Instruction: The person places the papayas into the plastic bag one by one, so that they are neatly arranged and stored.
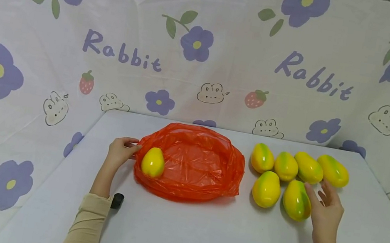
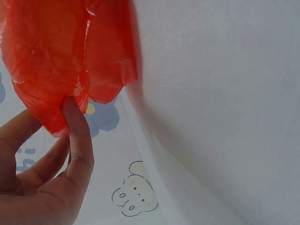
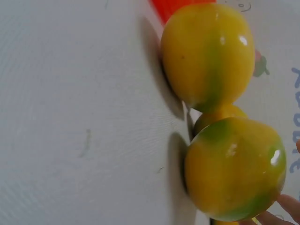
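Observation:
A red plastic bag lies spread wide on the table, its mouth facing up. One glossy yellow-green mango sits inside at the left. The bag's left edge is pinched between the thumb and fingers of my left hand; the left wrist view shows the gathered red film between them. My right hand is at the right side of the front right mango, thumb and fingers apart. In the right wrist view its fingertips come right up to the lower edge of that mango.
To the left of the right hand is another front mango. Behind stand several more mangoes in a row. The white table ends at a patterned cloth hanging behind.

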The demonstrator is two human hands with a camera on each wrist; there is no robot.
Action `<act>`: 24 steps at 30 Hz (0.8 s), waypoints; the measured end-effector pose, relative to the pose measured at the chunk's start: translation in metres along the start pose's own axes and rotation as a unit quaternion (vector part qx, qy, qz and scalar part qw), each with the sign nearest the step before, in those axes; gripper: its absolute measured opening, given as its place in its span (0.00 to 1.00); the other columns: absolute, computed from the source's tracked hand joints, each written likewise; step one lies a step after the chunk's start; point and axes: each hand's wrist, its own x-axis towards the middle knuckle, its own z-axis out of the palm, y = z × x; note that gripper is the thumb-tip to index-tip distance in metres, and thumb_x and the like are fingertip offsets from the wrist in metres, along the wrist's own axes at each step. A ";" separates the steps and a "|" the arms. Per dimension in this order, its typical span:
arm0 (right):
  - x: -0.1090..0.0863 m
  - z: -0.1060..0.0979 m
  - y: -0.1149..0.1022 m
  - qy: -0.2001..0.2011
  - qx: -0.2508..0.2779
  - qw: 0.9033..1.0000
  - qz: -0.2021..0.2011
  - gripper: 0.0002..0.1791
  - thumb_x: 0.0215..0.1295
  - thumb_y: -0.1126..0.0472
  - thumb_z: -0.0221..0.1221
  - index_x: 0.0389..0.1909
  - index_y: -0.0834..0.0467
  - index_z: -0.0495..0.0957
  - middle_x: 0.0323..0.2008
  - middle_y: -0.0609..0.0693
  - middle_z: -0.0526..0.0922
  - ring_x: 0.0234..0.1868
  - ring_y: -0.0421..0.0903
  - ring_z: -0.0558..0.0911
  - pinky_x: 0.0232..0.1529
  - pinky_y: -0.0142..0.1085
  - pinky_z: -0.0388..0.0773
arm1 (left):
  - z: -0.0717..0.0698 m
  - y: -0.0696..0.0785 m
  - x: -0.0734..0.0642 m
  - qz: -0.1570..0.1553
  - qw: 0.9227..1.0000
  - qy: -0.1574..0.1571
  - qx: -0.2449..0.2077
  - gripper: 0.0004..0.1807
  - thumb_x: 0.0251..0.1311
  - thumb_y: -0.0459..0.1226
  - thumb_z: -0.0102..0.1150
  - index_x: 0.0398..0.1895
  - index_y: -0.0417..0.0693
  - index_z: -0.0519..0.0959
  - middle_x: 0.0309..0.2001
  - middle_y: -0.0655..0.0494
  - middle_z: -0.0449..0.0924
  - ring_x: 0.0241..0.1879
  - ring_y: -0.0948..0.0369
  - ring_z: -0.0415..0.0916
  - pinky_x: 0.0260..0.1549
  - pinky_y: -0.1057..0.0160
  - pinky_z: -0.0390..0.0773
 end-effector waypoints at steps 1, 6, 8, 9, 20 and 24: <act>0.001 0.000 0.002 -0.004 0.000 1.000 0.006 0.40 0.68 0.41 0.54 0.77 0.47 0.52 0.78 0.50 0.52 0.77 0.54 0.55 0.78 0.48 0.53 | 0.000 0.000 0.000 0.000 1.000 -0.001 0.001 0.23 0.66 0.39 0.57 0.61 0.36 0.74 0.50 0.36 0.77 0.32 0.61 0.83 0.47 0.53 0.84; 0.004 0.001 0.012 -0.013 0.007 1.000 0.026 0.40 0.67 0.41 0.55 0.76 0.45 0.52 0.78 0.51 0.50 0.77 0.54 0.54 0.76 0.49 0.56 | -0.001 0.001 -0.001 -0.002 1.000 -0.001 0.005 0.23 0.66 0.39 0.57 0.61 0.36 0.74 0.50 0.36 0.77 0.31 0.62 0.82 0.45 0.56 0.85; 0.005 0.002 0.015 -0.014 0.009 0.999 0.027 0.40 0.67 0.41 0.55 0.76 0.46 0.52 0.78 0.51 0.51 0.77 0.54 0.55 0.76 0.49 0.57 | -0.001 0.001 -0.001 -0.003 1.000 0.000 0.005 0.23 0.66 0.39 0.57 0.61 0.36 0.74 0.50 0.36 0.77 0.31 0.63 0.82 0.45 0.57 0.85; 0.006 0.003 0.016 -0.014 0.009 0.999 0.028 0.40 0.68 0.41 0.55 0.76 0.46 0.52 0.78 0.52 0.51 0.77 0.54 0.55 0.76 0.48 0.57 | -0.001 0.001 -0.001 -0.003 1.000 0.000 0.004 0.23 0.66 0.39 0.57 0.61 0.36 0.74 0.50 0.36 0.77 0.31 0.63 0.82 0.44 0.57 0.85; 0.007 0.007 0.020 -0.025 0.002 0.999 0.037 0.41 0.67 0.38 0.53 0.77 0.47 0.51 0.78 0.52 0.52 0.76 0.55 0.57 0.76 0.48 0.59 | -0.001 0.002 -0.001 -0.010 1.000 -0.001 -0.005 0.23 0.66 0.39 0.57 0.61 0.36 0.73 0.51 0.36 0.77 0.32 0.61 0.83 0.47 0.53 0.84; 0.006 0.010 0.021 -0.034 -0.009 0.999 0.025 0.43 0.67 0.38 0.53 0.77 0.50 0.51 0.77 0.53 0.52 0.76 0.56 0.56 0.77 0.48 0.56 | 0.000 0.000 -0.001 -0.008 1.000 0.000 -0.001 0.23 0.66 0.39 0.57 0.61 0.36 0.73 0.51 0.36 0.77 0.33 0.60 0.83 0.46 0.54 0.84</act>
